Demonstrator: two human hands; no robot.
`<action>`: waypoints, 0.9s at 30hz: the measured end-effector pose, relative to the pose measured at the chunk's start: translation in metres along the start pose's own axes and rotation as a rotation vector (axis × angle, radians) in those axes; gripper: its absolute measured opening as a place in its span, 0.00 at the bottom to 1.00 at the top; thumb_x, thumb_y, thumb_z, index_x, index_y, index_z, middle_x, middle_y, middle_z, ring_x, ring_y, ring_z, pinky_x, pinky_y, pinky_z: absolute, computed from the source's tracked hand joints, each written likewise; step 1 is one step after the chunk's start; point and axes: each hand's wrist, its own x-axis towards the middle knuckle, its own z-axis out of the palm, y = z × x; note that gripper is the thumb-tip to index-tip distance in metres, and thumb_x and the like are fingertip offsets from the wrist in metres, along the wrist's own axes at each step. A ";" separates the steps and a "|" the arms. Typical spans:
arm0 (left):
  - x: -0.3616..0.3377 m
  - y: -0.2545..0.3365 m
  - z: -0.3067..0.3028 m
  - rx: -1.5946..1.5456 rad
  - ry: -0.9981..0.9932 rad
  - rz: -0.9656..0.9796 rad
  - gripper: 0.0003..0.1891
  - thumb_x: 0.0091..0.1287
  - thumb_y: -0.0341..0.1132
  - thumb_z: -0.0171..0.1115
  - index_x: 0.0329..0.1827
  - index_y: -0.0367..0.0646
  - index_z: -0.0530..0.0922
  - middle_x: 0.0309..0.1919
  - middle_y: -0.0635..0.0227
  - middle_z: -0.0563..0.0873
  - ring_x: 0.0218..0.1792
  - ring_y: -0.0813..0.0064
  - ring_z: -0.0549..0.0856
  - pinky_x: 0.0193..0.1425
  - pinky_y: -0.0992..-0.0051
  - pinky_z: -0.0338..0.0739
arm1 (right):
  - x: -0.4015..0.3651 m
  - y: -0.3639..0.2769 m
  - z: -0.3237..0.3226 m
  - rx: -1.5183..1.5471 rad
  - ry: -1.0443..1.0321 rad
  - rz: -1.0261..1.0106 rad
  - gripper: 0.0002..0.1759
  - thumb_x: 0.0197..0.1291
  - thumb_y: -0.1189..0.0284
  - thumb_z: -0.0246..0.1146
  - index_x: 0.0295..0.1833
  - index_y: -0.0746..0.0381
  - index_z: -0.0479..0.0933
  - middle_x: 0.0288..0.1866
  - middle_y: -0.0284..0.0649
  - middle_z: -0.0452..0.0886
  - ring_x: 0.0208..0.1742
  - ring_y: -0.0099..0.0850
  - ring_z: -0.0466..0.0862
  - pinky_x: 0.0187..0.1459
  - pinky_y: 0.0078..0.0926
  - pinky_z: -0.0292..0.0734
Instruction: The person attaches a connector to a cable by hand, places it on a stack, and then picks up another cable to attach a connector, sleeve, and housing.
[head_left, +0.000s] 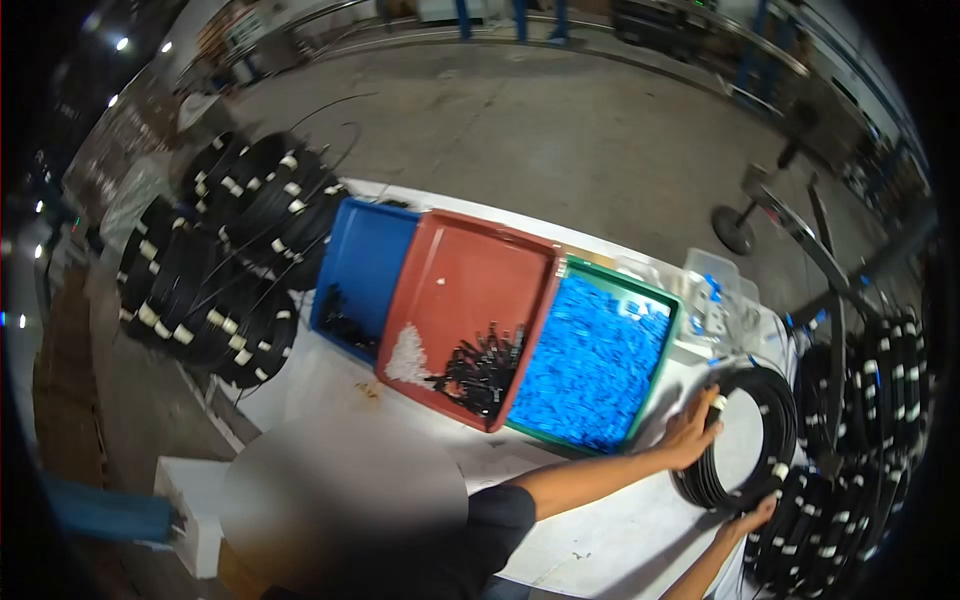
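A coil of black cable (778, 400) with white tape bands lies tilted at the right end of the white table. My left hand (688, 436) grips its left side, with the fingers reaching over the cable near a white band. At the coil's lower edge, my right hand (757, 515) is closed round the cable. Just left of the coil is a green tray (672, 325) full of small blue pieces (590, 350).
A red tray (480, 265) holds black and white pieces; beside it is a blue tray (370, 245). Banded black coils stand at left (205, 290) and right (815, 520). Clear containers (715, 300) sit behind. A large blur covers the lower middle.
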 end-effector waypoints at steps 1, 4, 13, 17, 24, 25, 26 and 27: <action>-0.016 0.012 -0.026 -0.033 -0.093 0.049 0.36 0.80 0.50 0.55 0.84 0.44 0.55 0.79 0.46 0.65 0.78 0.43 0.68 0.79 0.56 0.65 | 0.002 0.006 -0.011 -0.045 0.051 -0.058 0.28 0.79 0.56 0.58 0.73 0.65 0.71 0.70 0.44 0.78 0.69 0.37 0.77 0.68 0.38 0.71; -0.079 0.028 -0.123 -0.271 -0.323 0.135 0.27 0.83 0.46 0.51 0.79 0.40 0.65 0.74 0.51 0.74 0.75 0.53 0.74 0.78 0.59 0.68 | -0.093 -0.036 0.010 -0.248 0.143 -0.210 0.27 0.81 0.54 0.56 0.68 0.65 0.74 0.67 0.43 0.80 0.63 0.35 0.80 0.60 0.37 0.74; -0.210 0.042 -0.526 0.243 0.741 0.173 0.17 0.73 0.29 0.64 0.62 0.36 0.79 0.59 0.60 0.84 0.59 0.66 0.84 0.64 0.67 0.78 | -0.505 -0.168 0.270 0.157 -1.337 -0.007 0.12 0.68 0.79 0.68 0.55 0.65 0.77 0.46 0.37 0.83 0.47 0.26 0.82 0.53 0.26 0.79; -0.188 0.052 -0.683 -0.078 1.208 0.266 0.30 0.75 0.36 0.65 0.76 0.38 0.64 0.75 0.48 0.68 0.75 0.57 0.70 0.81 0.60 0.62 | -0.632 -0.220 0.422 0.312 -1.674 -0.167 0.23 0.68 0.80 0.69 0.65 0.66 0.71 0.50 0.40 0.82 0.49 0.26 0.82 0.55 0.29 0.81; -0.157 0.084 -0.772 -0.478 1.466 -0.203 0.50 0.63 0.37 0.75 0.82 0.51 0.49 0.82 0.45 0.51 0.82 0.55 0.55 0.84 0.56 0.51 | -0.787 -0.302 0.648 0.124 -1.350 -0.199 0.53 0.63 0.54 0.76 0.81 0.65 0.54 0.76 0.60 0.69 0.76 0.48 0.73 0.72 0.41 0.71; -0.156 0.078 -0.784 -0.429 1.488 -0.226 0.48 0.63 0.37 0.75 0.81 0.51 0.51 0.82 0.47 0.51 0.82 0.55 0.55 0.83 0.55 0.52 | -0.797 -0.307 0.664 0.062 -1.305 -0.223 0.55 0.61 0.52 0.76 0.82 0.65 0.53 0.75 0.61 0.70 0.76 0.49 0.73 0.73 0.42 0.70; -0.153 0.070 -0.793 -0.430 1.488 -0.219 0.48 0.63 0.37 0.75 0.81 0.51 0.51 0.82 0.47 0.51 0.82 0.55 0.55 0.83 0.55 0.52 | -0.805 -0.309 0.677 0.067 -1.305 -0.227 0.55 0.61 0.52 0.76 0.82 0.65 0.53 0.75 0.61 0.70 0.76 0.49 0.73 0.73 0.42 0.70; -0.151 0.069 -0.799 -0.377 1.500 -0.242 0.47 0.62 0.39 0.75 0.80 0.51 0.53 0.81 0.48 0.53 0.82 0.55 0.55 0.83 0.54 0.52 | -0.811 -0.315 0.685 -0.017 -1.358 -0.206 0.58 0.57 0.50 0.78 0.82 0.65 0.54 0.76 0.61 0.69 0.77 0.52 0.72 0.75 0.45 0.66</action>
